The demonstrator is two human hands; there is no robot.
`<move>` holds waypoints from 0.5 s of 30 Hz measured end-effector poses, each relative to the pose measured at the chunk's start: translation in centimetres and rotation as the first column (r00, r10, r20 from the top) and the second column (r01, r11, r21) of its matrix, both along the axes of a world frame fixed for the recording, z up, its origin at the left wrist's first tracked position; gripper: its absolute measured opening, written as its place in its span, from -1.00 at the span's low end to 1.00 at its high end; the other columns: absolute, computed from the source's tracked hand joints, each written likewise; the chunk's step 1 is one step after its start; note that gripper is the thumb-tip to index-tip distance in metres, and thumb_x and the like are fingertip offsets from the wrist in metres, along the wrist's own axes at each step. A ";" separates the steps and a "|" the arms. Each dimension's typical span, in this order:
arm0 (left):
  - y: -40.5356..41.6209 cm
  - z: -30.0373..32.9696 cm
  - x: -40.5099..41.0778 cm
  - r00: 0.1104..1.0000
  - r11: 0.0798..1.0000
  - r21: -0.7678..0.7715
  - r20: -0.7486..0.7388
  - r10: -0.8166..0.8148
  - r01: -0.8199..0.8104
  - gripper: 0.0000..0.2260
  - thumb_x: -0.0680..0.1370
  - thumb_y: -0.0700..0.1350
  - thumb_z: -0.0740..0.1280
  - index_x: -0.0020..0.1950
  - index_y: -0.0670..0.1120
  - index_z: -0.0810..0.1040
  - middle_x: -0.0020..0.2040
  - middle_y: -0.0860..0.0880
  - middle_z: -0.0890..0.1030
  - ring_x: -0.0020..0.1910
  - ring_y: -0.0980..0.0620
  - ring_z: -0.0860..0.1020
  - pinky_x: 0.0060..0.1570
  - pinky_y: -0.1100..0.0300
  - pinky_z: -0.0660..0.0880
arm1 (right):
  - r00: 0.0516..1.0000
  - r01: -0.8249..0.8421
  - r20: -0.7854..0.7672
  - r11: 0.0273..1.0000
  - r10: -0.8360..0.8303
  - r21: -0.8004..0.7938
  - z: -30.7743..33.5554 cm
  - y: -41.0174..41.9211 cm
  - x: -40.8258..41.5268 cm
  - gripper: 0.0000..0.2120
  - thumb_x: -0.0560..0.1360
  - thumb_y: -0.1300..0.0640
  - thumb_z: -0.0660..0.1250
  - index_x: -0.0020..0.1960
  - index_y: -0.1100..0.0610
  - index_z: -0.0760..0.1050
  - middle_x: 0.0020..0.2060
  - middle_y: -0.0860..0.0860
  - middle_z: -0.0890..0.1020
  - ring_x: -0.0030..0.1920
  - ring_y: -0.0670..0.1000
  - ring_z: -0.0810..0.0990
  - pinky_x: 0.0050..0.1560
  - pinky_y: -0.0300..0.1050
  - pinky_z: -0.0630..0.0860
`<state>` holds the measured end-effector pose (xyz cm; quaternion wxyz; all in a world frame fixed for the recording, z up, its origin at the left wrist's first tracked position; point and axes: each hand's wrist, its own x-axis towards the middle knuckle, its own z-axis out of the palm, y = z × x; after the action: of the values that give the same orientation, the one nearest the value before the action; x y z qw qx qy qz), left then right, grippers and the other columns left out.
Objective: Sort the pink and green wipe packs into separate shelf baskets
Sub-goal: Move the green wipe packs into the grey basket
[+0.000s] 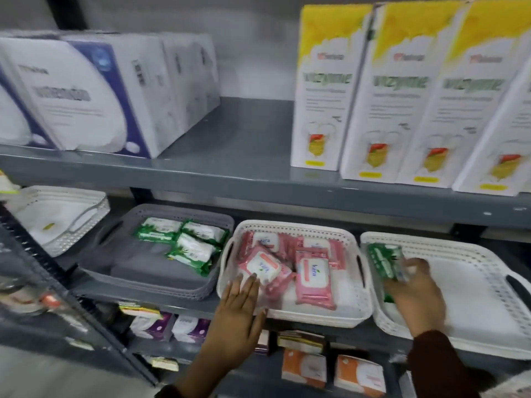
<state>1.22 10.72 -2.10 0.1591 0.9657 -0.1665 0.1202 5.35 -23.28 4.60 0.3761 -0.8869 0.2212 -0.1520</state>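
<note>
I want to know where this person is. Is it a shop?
Probably a shop or a stockroom. Grey metal shelves hold rows of the same yellow boxes, baskets hold many identical wipe packs, and more packaged goods sit on the shelf below.

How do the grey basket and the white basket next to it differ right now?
The grey basket holds three green wipe packs toward its back right, floor mostly bare; the middle white basket holds only pink wipe packs, piled loosely. The left hand rests on the white basket's front rim; nothing touches the grey one. Both are perforated, with side handles.
</note>
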 end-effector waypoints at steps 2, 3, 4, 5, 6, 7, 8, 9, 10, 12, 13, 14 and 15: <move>3.9 0.5 0.1 0.997 0.996 -0.014 -0.002 0.082 -0.082 -0.47 0.64 0.09 0.03 0.53 -0.18 0.25 0.52 -0.13 0.25 0.52 -0.15 0.15 0.47 0.01 -0.03 | 0.994 -0.034 0.109 0.999 0.033 0.012 1.2 3.2 0.4 -0.55 0.38 0.09 0.51 0.14 -0.01 0.35 -0.08 0.14 0.65 -0.19 0.15 0.57 -0.24 -0.03 0.43; 6.0 0.7 0.1 0.992 0.992 -0.020 -0.009 0.125 -0.125 -0.47 0.64 0.10 0.02 0.52 -0.18 0.26 0.51 -0.14 0.27 0.51 -0.16 0.17 0.46 0.02 -0.04 | 0.988 -0.081 0.135 0.997 0.078 0.018 1.7 5.4 0.9 -0.55 0.36 0.09 0.53 0.14 -0.01 0.38 -0.08 0.13 0.64 -0.17 0.16 0.57 -0.23 -0.02 0.44; 8.1 0.7 0.2 0.986 0.986 -0.024 -0.020 0.163 -0.163 -0.46 0.64 0.11 0.01 0.51 -0.18 0.28 0.50 -0.16 0.30 0.49 -0.18 0.20 0.46 0.02 -0.03 | 0.978 -0.143 0.153 0.990 0.139 0.016 2.0 7.7 1.5 -0.55 0.35 0.09 0.55 0.14 -0.01 0.41 -0.08 0.12 0.65 -0.16 0.15 0.58 -0.21 0.00 0.46; 9.9 0.7 0.3 0.981 0.981 -0.017 -0.030 0.193 -0.194 -0.45 0.65 0.14 -0.01 0.50 -0.19 0.30 0.48 -0.17 0.33 0.47 -0.20 0.24 0.45 0.02 -0.02 | 0.963 -0.217 0.166 0.976 0.212 0.011 2.2 10.2 2.0 -0.54 0.33 0.10 0.57 0.12 -0.03 0.44 -0.07 0.09 0.66 -0.15 0.14 0.59 -0.20 0.00 0.50; 11.9 0.6 0.4 0.976 0.977 -0.001 -0.037 0.214 -0.214 -0.43 0.65 0.16 -0.05 0.48 -0.20 0.33 0.46 -0.19 0.36 0.45 -0.22 0.28 0.44 0.03 0.00 | 0.941 -0.296 0.177 0.955 0.289 0.010 2.2 13.0 2.6 -0.55 0.32 0.10 0.58 0.11 -0.05 0.46 -0.07 0.06 0.67 -0.16 0.11 0.62 -0.22 -0.03 0.53; 13.9 0.4 0.5 0.973 0.974 0.021 -0.049 0.226 -0.225 -0.40 0.65 0.18 -0.10 0.47 -0.21 0.35 0.45 -0.20 0.38 0.44 -0.22 0.30 0.44 0.03 0.01 | 0.915 -0.372 0.177 0.928 0.363 0.018 2.1 16.3 3.2 -0.55 0.31 0.10 0.59 0.11 -0.06 0.48 -0.08 0.01 0.68 -0.19 0.04 0.63 -0.26 -0.09 0.54; 15.4 0.3 0.6 0.972 0.973 0.041 -0.050 0.229 -0.227 -0.37 0.65 0.18 -0.13 0.46 -0.22 0.36 0.44 -0.21 0.39 0.44 -0.22 0.32 0.44 0.03 0.02 | 0.887 -0.439 0.165 0.899 0.432 0.008 1.8 19.4 3.6 -0.56 0.30 0.11 0.59 0.10 -0.06 0.50 -0.08 -0.02 0.68 -0.23 -0.03 0.62 -0.30 -0.13 0.53; 16.6 0.3 0.7 0.973 0.973 0.049 -0.043 0.229 -0.227 -0.36 0.65 0.19 -0.14 0.46 -0.22 0.36 0.44 -0.20 0.40 0.44 -0.21 0.32 0.44 0.04 0.02 | 0.854 -0.498 0.157 0.867 0.496 -0.028 1.4 22.3 4.0 -0.55 0.29 0.11 0.59 0.10 -0.06 0.51 -0.06 -0.03 0.68 -0.24 -0.04 0.62 -0.28 -0.14 0.53; 18.0 0.2 0.7 0.972 0.973 0.048 -0.041 0.229 -0.227 -0.36 0.65 0.19 -0.15 0.46 -0.23 0.35 0.44 -0.20 0.39 0.44 -0.20 0.31 0.44 0.04 0.01 | 0.815 -0.555 0.158 0.829 0.557 -0.062 1.0 25.4 4.4 -0.55 0.27 0.11 0.58 0.10 -0.06 0.51 -0.04 -0.03 0.67 -0.20 -0.02 0.63 -0.23 -0.12 0.54; 20.4 0.2 0.5 0.970 0.970 0.038 -0.035 0.241 -0.239 -0.38 0.65 0.19 -0.12 0.47 -0.21 0.34 0.45 -0.18 0.38 0.46 -0.16 0.29 0.45 0.06 -0.02 | 0.737 -0.658 0.147 0.750 0.659 -0.066 0.3 31.1 5.1 -0.56 0.26 0.09 0.56 0.08 -0.09 0.49 0.01 -0.05 0.66 -0.11 0.01 0.63 -0.13 -0.08 0.55; 21.6 0.3 0.4 0.967 0.967 0.030 -0.029 0.255 -0.254 -0.41 0.65 0.18 -0.09 0.48 -0.19 0.34 0.46 -0.16 0.37 0.47 -0.14 0.27 0.46 0.10 -0.04 | 0.703 -0.700 0.108 0.711 0.703 -0.066 0.1 33.6 5.6 -0.57 0.27 0.07 0.55 0.07 -0.10 0.47 0.00 -0.06 0.66 -0.12 0.01 0.63 -0.16 -0.09 0.53; 22.9 0.5 0.2 0.964 0.965 0.022 -0.027 0.264 -0.263 -0.43 0.65 0.16 -0.06 0.49 -0.18 0.33 0.47 -0.14 0.37 0.47 -0.11 0.27 0.47 0.14 -0.08 | 0.666 -0.738 0.067 0.669 0.743 -0.088 0.0 36.3 6.1 -0.59 0.29 0.04 0.53 0.07 -0.11 0.45 -0.02 -0.06 0.65 -0.15 0.02 0.63 -0.22 -0.10 0.50; 23.9 0.7 0.1 0.965 0.965 0.015 -0.027 0.261 -0.261 -0.45 0.65 0.14 -0.04 0.48 -0.17 0.35 0.46 -0.14 0.38 0.47 -0.10 0.28 0.47 0.19 -0.11 | 0.632 -0.766 0.028 0.630 0.774 -0.131 -0.1 38.6 6.7 -0.60 0.30 0.03 0.52 0.08 -0.09 0.45 -0.02 -0.04 0.64 -0.15 0.05 0.63 -0.25 -0.09 0.48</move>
<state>1.30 34.66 -1.40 0.1388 0.9817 -0.0363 0.1250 12.06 15.33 4.49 0.3657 -0.9081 -0.2026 -0.0245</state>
